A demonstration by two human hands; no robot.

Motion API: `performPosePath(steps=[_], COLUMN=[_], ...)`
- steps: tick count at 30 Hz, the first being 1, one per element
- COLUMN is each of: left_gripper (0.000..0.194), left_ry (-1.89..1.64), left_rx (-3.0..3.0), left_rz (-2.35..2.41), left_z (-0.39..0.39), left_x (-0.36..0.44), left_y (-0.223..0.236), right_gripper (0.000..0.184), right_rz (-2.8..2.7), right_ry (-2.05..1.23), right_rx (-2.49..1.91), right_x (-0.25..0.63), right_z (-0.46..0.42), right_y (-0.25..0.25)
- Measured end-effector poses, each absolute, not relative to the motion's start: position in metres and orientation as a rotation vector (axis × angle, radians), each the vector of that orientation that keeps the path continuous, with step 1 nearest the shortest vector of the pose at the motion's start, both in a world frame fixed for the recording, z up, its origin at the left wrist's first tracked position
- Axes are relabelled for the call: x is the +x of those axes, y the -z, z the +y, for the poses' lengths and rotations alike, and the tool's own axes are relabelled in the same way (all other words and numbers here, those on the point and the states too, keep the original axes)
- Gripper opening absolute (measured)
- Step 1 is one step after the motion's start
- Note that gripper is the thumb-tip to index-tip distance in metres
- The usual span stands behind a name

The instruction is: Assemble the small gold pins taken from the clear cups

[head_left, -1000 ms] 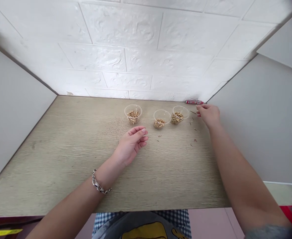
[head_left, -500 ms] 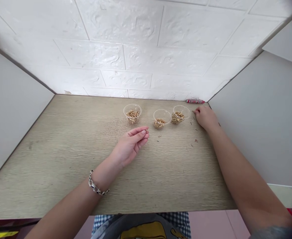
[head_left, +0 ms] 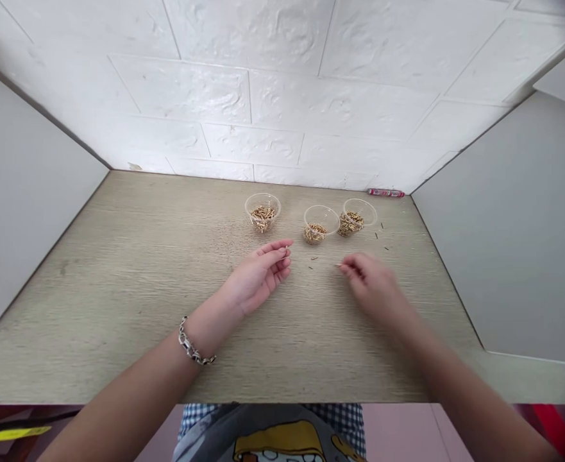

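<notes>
Three small clear plastic cups stand in a row at the back of the wooden table [head_left: 118,269]: the left cup [head_left: 263,206], the middle cup [head_left: 321,218] and the right cup [head_left: 360,210], each holding short golden-brown pieces. My left hand [head_left: 258,279] rests on the table in front of the left cup, palm turned inward, fingers pressed together with a tiny piece at the fingertips. My right hand [head_left: 373,289] hovers low in front of the middle and right cups. It is smeared by motion, so its fingers are unclear.
A red pen [head_left: 385,192] lies against the white brick wall at the back right corner. A few loose pieces [head_left: 381,234] are scattered right of the cups, and others lie in front of the middle cup. Grey side panels close in both sides.
My right hand has pulled back from the far right corner beside the right cup towards the middle of the table. My left hand has stayed almost where it was.
</notes>
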State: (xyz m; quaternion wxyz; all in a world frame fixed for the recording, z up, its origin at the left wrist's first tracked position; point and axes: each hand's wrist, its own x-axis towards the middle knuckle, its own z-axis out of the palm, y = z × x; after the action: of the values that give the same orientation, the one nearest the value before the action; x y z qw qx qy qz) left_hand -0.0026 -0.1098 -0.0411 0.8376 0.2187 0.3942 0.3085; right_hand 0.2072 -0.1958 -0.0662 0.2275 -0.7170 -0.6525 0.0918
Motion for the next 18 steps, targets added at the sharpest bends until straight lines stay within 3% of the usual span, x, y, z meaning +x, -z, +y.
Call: performPosePath(steps=[7, 13, 18], left_gripper=[0.015, 0.009, 0.015], left_ry=[-0.797, -0.796, -0.760], left_rx=[0.457, 0.480, 0.605], left_rz=[0.822, 0.814, 0.851], left_z=[-0.108, -0.100, -0.097], left_x=[-0.001, -0.003, -0.005], left_y=[0.047, 0.052, 0.053], right_gripper=[0.022, 0.021, 0.022], right_rz=[-2.234, -2.147, -2.064], right_ry=[-0.075, -0.121, -0.263], right_rx=[-1.820, -1.725, -1.689], right_x=[0.136, 0.143, 0.150], right_z=[-0.164, -0.163, -0.173], right_y=[0.073, 0.075, 0.072])
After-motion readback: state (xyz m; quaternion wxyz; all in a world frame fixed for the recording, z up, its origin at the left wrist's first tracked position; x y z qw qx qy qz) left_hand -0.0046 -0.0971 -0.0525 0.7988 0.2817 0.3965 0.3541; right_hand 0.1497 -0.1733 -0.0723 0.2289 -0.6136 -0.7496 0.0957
